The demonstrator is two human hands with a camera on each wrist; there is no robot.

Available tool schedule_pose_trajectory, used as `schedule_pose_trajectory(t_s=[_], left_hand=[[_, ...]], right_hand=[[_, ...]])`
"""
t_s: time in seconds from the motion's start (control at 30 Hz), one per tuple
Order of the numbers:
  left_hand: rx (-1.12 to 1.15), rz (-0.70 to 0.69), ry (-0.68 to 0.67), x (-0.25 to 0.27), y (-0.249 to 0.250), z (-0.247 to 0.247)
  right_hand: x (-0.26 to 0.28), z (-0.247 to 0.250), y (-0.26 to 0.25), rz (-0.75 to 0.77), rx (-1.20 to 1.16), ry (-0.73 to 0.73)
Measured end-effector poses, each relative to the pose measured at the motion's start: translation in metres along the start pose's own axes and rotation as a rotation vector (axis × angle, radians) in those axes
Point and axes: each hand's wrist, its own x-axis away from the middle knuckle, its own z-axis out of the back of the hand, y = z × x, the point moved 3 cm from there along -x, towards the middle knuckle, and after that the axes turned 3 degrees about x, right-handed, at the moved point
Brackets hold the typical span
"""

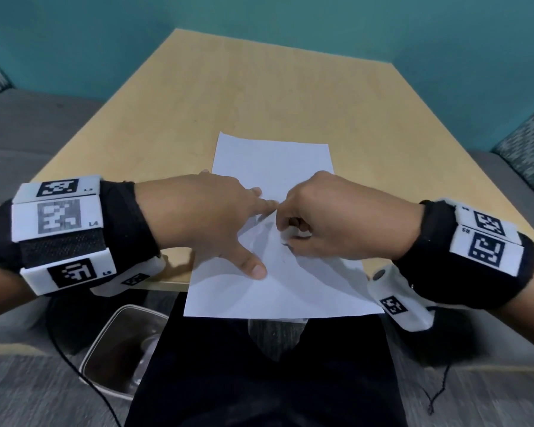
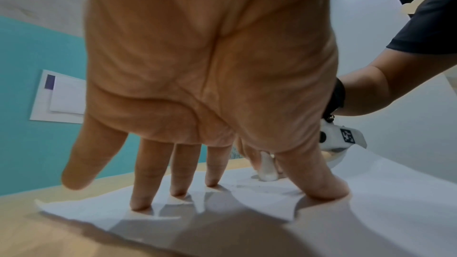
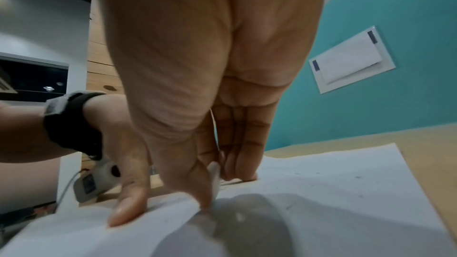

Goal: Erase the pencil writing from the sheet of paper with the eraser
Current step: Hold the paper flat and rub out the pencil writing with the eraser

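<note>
Bin [image 1: 117,343] beside the table [image 1: 228,97] holds something indistinct, contents unclear.

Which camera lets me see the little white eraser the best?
The left wrist view. There the eraser stands clear between the fingers of the right hand, its tip on the sheet of paper. The right wrist view shows only a white sliver behind the thumb. The head view shows just a pale bit under the curled fingers.

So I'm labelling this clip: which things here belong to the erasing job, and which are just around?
In the job:
sheet of paper
eraser, pinched by the right hand
left hand, pressing the sheet flat
pencil marks

Just around:
table
bin
wall notice
</note>
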Motion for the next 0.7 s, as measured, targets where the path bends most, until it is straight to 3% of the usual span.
schedule_pose_trajectory(t_s=[0.1, 0.3, 0.47, 0.7], left_hand=[[0.011, 0.013, -0.009, -0.001, 0.0, -0.001], [0.009, 0.023, -0.019, 0.001, 0.0, 0.0], [0.01, 0.041, -0.07, 0.003, 0.001, -0.002], [0.023, -0.031, -0.001, 0.0, 0.018, 0.009]], right_hand=[[0.005, 0.0, -0.005, 0.014, -0.128, -0.102], [0.015, 0.01, 0.01, -0.064, -0.102, 0.033], [0.047, 0.01, -0.002, -0.066, -0.182, -0.057], [0.048, 0.0, -0.003, -0.087, -0.215, -0.074]])
